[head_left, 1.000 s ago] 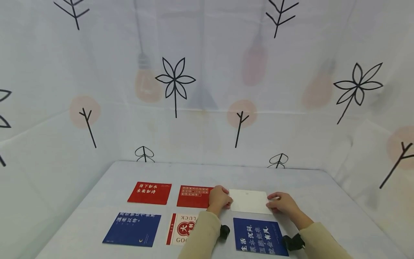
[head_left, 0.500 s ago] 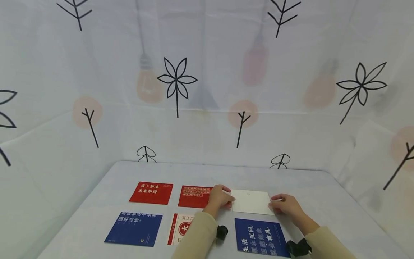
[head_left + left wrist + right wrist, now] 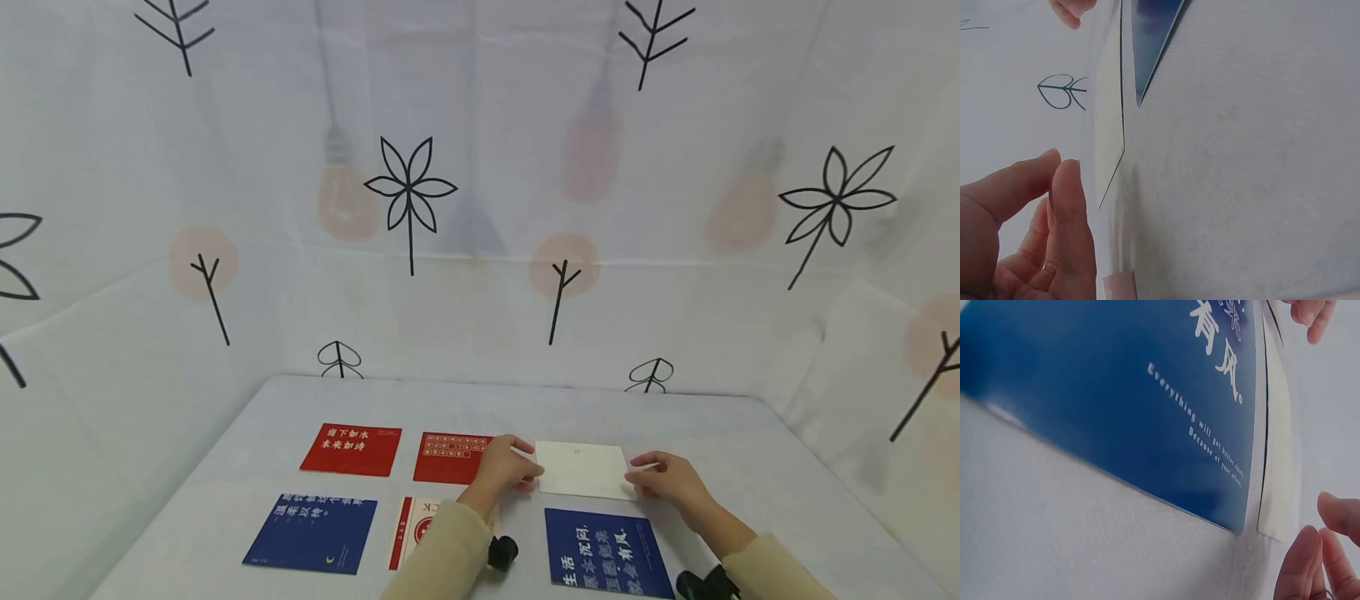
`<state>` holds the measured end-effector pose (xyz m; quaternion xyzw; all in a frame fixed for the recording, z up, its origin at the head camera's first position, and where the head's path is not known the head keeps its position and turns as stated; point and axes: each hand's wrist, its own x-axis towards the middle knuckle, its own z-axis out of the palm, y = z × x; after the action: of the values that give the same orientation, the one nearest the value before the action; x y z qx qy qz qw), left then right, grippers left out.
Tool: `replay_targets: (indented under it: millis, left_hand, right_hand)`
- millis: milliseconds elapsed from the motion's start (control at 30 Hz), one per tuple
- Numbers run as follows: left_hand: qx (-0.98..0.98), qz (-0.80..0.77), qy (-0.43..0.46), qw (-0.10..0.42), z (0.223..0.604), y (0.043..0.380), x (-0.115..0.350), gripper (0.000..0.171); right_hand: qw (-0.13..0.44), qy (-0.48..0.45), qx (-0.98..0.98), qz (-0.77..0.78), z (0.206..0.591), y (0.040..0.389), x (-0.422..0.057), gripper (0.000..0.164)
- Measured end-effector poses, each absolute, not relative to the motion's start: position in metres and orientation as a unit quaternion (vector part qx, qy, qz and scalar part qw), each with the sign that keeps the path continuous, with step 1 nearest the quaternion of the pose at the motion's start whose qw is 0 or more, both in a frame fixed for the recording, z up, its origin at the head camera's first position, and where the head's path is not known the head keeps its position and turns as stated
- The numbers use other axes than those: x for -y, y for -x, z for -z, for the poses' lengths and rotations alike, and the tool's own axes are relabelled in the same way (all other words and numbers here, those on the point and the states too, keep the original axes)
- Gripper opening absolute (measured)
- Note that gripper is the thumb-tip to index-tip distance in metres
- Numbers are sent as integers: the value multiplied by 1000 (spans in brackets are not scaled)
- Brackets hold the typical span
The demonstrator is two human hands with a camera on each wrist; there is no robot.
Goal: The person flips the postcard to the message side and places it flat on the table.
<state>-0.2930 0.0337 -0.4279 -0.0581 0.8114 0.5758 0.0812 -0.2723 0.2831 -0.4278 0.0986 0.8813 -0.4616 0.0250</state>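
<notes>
White counter point(image 3: 450, 403) bears cream rectangular card point(image 3: 581, 471), lying flat between left hand point(image 3: 506, 468) and right hand point(image 3: 672, 482), both grips apart; plant-printed white fabric wall point(image 3: 465, 321) behind.

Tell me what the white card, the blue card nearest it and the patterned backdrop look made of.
White card: probably matte cardstock, with thin, crisp edges and no glare.
Blue card: likely coated, slightly glossy card; a pale sheen shows at one edge in the right wrist view.
Patterned backdrop: probably matte fabric, since it shows soft creases, though plastic sheeting is possible.
</notes>
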Motion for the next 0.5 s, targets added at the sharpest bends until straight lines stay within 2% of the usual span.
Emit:
replay_targets:
  millis: [500]
  left_hand:
    - [-816,-573,3,75,425,269,-23,27]
  right_hand:
    - [23,-86,-882,462,421,256,-277,43]
